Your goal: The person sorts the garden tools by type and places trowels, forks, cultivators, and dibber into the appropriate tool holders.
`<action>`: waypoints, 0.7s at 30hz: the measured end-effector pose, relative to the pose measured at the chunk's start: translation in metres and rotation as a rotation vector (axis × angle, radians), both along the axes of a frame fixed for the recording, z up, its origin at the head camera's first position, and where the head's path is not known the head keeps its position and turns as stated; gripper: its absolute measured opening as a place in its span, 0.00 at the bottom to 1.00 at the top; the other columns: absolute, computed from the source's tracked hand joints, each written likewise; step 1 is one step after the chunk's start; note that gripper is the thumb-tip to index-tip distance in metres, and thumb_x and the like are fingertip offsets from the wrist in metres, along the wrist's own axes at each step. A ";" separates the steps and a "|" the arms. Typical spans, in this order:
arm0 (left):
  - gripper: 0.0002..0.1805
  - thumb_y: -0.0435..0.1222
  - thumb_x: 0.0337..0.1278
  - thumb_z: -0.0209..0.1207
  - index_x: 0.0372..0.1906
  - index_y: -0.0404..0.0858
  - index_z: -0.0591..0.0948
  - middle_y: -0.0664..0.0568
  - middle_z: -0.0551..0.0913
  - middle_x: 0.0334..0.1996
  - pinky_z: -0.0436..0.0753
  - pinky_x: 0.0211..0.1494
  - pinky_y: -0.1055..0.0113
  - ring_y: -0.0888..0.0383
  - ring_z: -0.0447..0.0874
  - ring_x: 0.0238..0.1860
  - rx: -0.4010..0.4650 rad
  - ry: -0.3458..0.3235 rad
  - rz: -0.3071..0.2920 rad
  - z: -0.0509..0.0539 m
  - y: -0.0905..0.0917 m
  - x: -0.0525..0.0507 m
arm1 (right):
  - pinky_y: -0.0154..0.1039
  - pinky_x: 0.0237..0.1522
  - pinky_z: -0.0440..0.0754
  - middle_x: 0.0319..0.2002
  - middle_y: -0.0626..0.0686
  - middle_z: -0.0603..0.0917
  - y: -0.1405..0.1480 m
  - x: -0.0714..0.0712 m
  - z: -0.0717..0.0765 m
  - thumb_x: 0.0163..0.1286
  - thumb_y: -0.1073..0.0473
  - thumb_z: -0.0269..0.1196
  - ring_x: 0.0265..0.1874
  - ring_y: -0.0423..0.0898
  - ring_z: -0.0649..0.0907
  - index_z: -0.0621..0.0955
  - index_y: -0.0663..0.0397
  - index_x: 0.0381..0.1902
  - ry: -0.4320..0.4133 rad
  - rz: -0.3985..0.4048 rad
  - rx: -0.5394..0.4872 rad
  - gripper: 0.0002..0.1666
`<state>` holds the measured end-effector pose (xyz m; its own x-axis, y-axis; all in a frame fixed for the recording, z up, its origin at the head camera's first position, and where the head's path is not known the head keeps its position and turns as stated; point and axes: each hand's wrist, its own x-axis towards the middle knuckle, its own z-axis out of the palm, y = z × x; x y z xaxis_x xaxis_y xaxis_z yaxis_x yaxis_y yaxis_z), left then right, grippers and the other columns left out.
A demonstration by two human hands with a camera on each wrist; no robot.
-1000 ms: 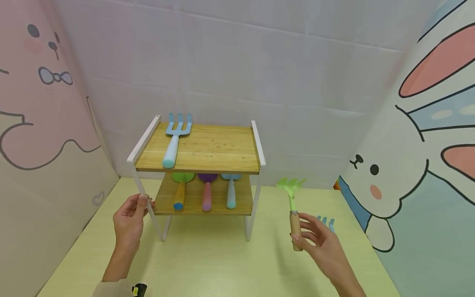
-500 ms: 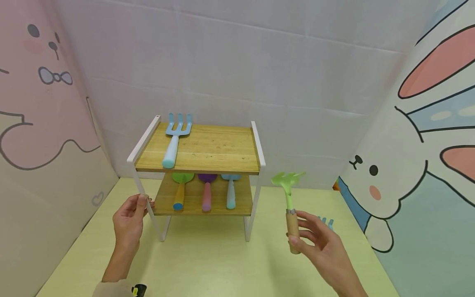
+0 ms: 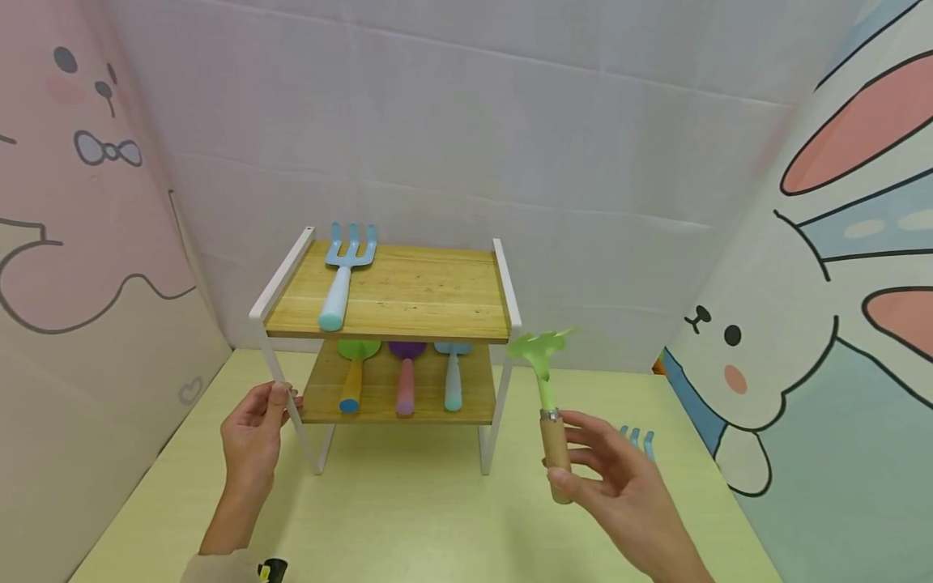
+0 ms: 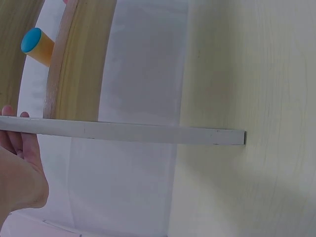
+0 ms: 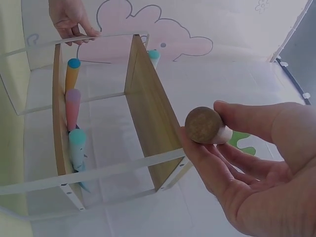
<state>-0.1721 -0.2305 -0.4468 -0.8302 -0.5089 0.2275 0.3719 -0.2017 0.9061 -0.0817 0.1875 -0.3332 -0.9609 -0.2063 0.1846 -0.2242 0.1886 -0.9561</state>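
Observation:
My right hand point(image 3: 615, 494) pinches a small hand rake point(image 3: 547, 393) by its wooden handle. The rake's green tined head points up and away, just right of a two-tier shelf point(image 3: 430, 291). In the right wrist view, the handle's round end point(image 5: 203, 125) sits between thumb and fingers. My left hand point(image 3: 251, 441) holds the shelf's white front-left leg point(image 3: 295, 417), thumb in front. On the top board lies a light-blue garden fork point(image 3: 338, 291). Side by side on the lower board lie a yellow-handled green tool point(image 3: 353, 380), a pink-handled purple one point(image 3: 406, 387) and a light-blue one point(image 3: 453, 382), heads partly hidden.
Light-blue tines point(image 3: 636, 440) of another tool show on the table point(image 3: 408, 518) behind my right hand, which hides the rest. A pale cloth wall point(image 3: 583, 162) stands close behind the shelf. Cartoon-printed walls point(image 3: 773, 380) flank both sides.
My right hand has carried the rake leftward toward the shelf, its head rising slightly and leaning further left. My left hand has stayed on the leg.

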 end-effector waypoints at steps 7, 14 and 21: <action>0.07 0.29 0.72 0.59 0.42 0.27 0.84 0.52 0.87 0.31 0.88 0.46 0.72 0.62 0.90 0.31 0.000 -0.005 0.001 -0.001 0.000 0.000 | 0.47 0.45 0.91 0.61 0.61 0.80 -0.013 -0.005 0.001 0.69 0.68 0.69 0.51 0.50 0.87 0.75 0.51 0.68 0.028 0.061 -0.009 0.31; 0.07 0.29 0.72 0.59 0.42 0.27 0.84 0.53 0.87 0.31 0.88 0.45 0.73 0.62 0.90 0.31 0.000 -0.005 0.003 -0.001 0.001 0.000 | 0.48 0.43 0.91 0.60 0.61 0.81 -0.026 -0.013 0.001 0.68 0.69 0.69 0.52 0.51 0.86 0.76 0.51 0.68 0.063 0.122 -0.030 0.32; 0.07 0.29 0.72 0.59 0.41 0.27 0.84 0.53 0.87 0.30 0.88 0.45 0.72 0.62 0.89 0.31 0.006 0.003 0.007 -0.001 0.001 -0.001 | 0.48 0.41 0.92 0.58 0.62 0.82 -0.039 -0.026 0.006 0.69 0.68 0.69 0.49 0.51 0.87 0.76 0.52 0.69 0.056 0.164 -0.045 0.31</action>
